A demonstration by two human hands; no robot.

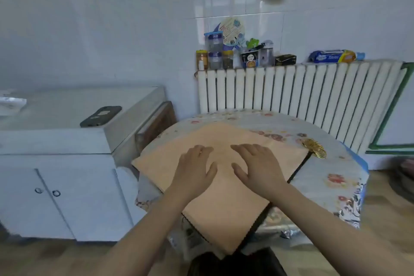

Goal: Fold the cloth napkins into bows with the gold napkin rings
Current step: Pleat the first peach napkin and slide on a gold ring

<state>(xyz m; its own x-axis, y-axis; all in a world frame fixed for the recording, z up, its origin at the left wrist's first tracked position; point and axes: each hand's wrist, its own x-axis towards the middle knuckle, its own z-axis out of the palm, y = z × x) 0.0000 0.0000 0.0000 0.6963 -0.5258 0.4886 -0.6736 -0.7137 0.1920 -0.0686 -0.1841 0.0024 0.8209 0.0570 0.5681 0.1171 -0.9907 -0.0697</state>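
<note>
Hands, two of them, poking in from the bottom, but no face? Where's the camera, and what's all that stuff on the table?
The camera sits on the person's head and looks down, so you see only their arms. The left hand and right hand lie flat on a peach napkin, pressing it smooth. Neither has a grip on anything. The napkin is spread on a table with a flowery cover. Gold rings lie in a little pile beside the napkin's far right corner. Behind is a white radiator with jars on top.

Sitting on the white cabinet (67,116): a dark phone (100,116). Lining the radiator (291,89) top: jars (215,56), a blue wrap roll (333,56). Covering the bench (324,177): floral cloth.
</note>
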